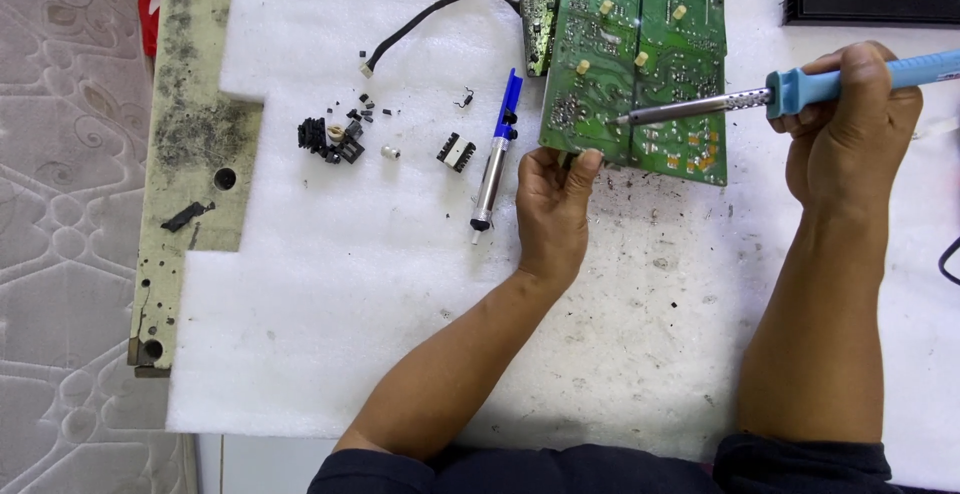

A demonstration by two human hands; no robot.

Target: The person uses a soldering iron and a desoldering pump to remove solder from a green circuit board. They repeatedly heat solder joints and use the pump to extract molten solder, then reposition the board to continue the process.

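Left hand (551, 209) pinches green circuit board (633, 59) edge – right hand (850, 119) grips blue soldering iron (800, 92), tip on board, white foam worktop (350, 284).

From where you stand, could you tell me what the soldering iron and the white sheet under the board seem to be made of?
Soldering iron: a dull grey, probably metal shaft with a matte light-blue handle, likely plastic, held in the right hand. White sheet: looks like soft packing foam, going by its pebbled, non-glossy surface and thick cut edges.

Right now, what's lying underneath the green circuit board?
The green circuit board lies on white foam sheet, with another board's edge showing beneath its left side. The left hand grips its lower edge. Anything further beneath is covered.
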